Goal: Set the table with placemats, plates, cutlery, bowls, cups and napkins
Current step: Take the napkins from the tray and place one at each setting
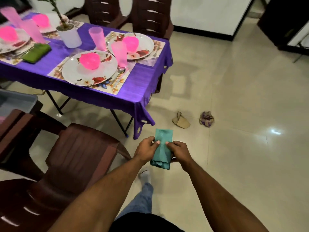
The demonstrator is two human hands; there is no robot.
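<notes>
Napkin, teal and folded into a long narrow strip, hangs in the air over the tiled floor, off the near corner of the table and clear of it. Both hands hold it at about mid-length. The left hand pinches the left edge, thumb lying across the front of the cloth and the other fingers curled behind it. The right hand pinches the right edge in the same way, its thumb tip on the front face close to the left thumb. The upper part of the strip stands up flat beyond the thumbs; the lower end droops below the hands with a ruffled edge.

To the left and beyond, the table wears a purple cloth. On its near corner a floral placemat carries a flowered plate with a pink bowl on it, and a pink tumbler beside cutlery at the plate's right. A second setting lies further back, and more settings sit at the left, blurred. A green napkin lies folded by the left setting. A white pot with a plant stands mid-table.

A brown chair stands at lower left, just beside the left forearm. Two crumpled scraps lie on the floor to the right of the table.
</notes>
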